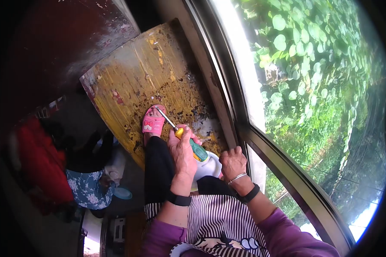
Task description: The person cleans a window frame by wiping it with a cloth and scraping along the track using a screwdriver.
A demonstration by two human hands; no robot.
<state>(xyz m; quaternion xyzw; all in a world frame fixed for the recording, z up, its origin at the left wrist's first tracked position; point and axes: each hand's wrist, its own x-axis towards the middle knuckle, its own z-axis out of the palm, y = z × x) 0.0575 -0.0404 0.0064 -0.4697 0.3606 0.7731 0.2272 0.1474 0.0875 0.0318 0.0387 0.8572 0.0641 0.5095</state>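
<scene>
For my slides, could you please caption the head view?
Left hand holding screwdriver, right hand by window frame, pink slipper on worn yellow board.

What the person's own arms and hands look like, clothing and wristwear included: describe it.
The left hand and right hand are ungloved. Each arm has a black wristband; the right also has a silver-coloured bangle, closer to the hand. Purple sleeves end on the forearms.
</scene>
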